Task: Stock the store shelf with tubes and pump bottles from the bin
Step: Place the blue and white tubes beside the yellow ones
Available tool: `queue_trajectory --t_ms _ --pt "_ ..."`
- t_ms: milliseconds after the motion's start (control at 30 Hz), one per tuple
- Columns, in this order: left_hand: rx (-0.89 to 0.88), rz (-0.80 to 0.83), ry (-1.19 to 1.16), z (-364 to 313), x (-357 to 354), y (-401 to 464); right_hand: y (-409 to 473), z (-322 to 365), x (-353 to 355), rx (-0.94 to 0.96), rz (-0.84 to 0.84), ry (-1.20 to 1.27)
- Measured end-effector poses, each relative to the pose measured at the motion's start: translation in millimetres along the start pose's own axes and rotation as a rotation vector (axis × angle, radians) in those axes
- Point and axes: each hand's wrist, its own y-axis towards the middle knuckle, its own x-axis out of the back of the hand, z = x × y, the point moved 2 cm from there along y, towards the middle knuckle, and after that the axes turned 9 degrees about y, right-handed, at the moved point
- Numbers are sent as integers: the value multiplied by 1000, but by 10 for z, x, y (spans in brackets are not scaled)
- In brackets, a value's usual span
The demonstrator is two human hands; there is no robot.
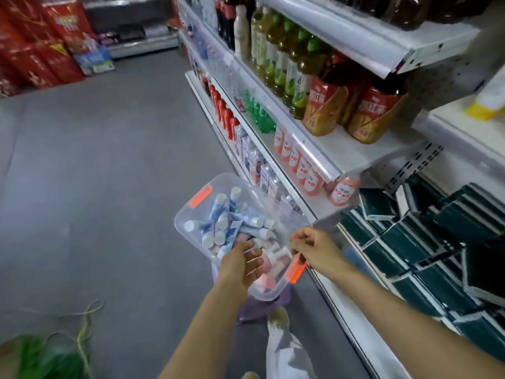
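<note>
Pinching the near rim of the clear bin (191, 214), the fingers (296, 240) of your right hand (314, 246) are clenched on the plastic just beside the orange latch (296, 270) at the bin's 5 o'clock corner. Your left hand (241, 262) is released, palm up and fingers loosely spread, reaching over the bin's 6 o'clock edge and gripping nothing; whether it touches the contents you cannot tell. Inside the bin, blue-and-white tubes (218, 212) with white caps lie jumbled toward 12 o'clock, and pink pump bottles (273, 258) with white heads lie toward 5 o'clock, close to your left fingertips. A second orange latch (200, 196) sits on the far rim at 11 o'clock. The bin is tilted above the grey floor (95, 173). At 3 o'clock runs the store shelf (344, 157), with drink bottles (325, 110) on its tiers and dark green packs (437, 236) on the lowest level.
</note>
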Motion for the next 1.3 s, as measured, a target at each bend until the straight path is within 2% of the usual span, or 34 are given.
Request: queue_trajectory --t_ms 200,367,433,533,667,800,933,1167,1233,1300 --pt "-1 -75 -8 -356 -22 526 911 -92 -285 -53 154 -167" --pt "-63 -249 240 -654 160 1257 1734 -328 -639 -81 273 -350" --pt "-105 -347 338 -711 271 1569 2046 -466 -789 -79 281 -527" --pt "-141 -457 704 -677 436 1998 2406 -652 -999 -39 298 -820" --pt "-13 -419 1249 -505 571 2408 2675 -809 -1185 52 345 -1095" --pt "8 -361 1594 -406 582 2645 2816 -958 -1293 124 385 -1226" --pt "29 -320 1753 -452 592 2722 2890 -995 -1359 109 431 -1287" --pt "116 -235 1565 -607 610 2664 2797 -879 -1317 -80 458 -1150" --pt "86 -198 1464 -612 601 2611 2720 -840 -1227 -208 442 -998" --pt "138 -177 1283 -602 607 2518 2652 -844 -1119 -414 437 -700"
